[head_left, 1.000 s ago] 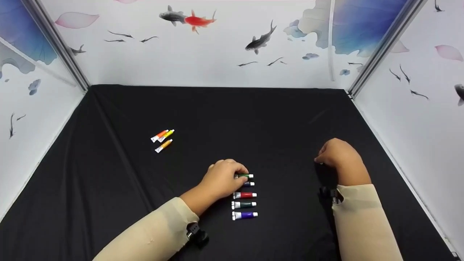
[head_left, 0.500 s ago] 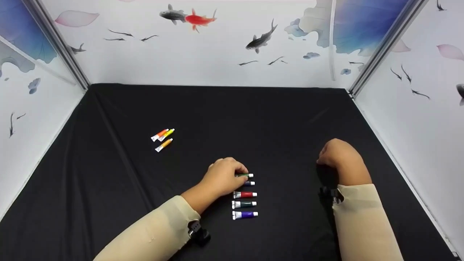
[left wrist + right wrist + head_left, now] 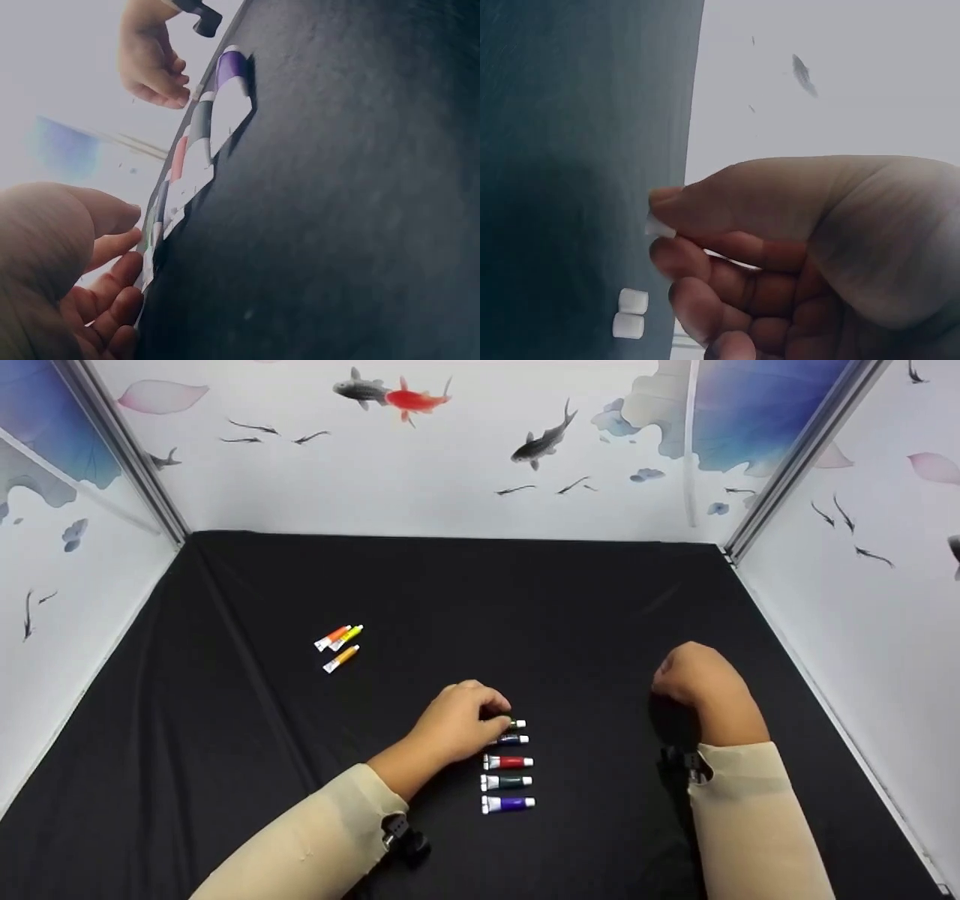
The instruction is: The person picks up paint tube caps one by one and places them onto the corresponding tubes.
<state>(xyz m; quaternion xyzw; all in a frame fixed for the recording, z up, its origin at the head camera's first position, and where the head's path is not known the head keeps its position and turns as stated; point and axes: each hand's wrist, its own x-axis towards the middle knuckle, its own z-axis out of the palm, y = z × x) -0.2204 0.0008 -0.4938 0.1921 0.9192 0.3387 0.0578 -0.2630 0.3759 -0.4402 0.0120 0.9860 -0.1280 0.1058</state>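
Observation:
My left hand (image 3: 456,723) is over the far end of a column of paint tubes, its thumb and index finger parted beside a green paint tube (image 3: 517,724) that the thumb partly hides. Below this tube lie a dark blue paint tube (image 3: 513,740), a red one, a dark green one and a purple paint tube (image 3: 508,804), white caps to the right. Over the table's right side, my right hand (image 3: 694,675) pinches a small white piece (image 3: 658,226) between thumb and index finger; its kind cannot be made out. The other right fingers are curled.
Orange, yellow and ochre paint tubes (image 3: 342,658) lie together at the left on the black cloth (image 3: 465,600). Two small white blocky things (image 3: 632,301) show on the table in the right wrist view. White walls (image 3: 450,472) with painted fish surround the table.
My left thumb and index finger have parted at the green tube, and the hand has drawn slightly left. The right hand has barely moved.

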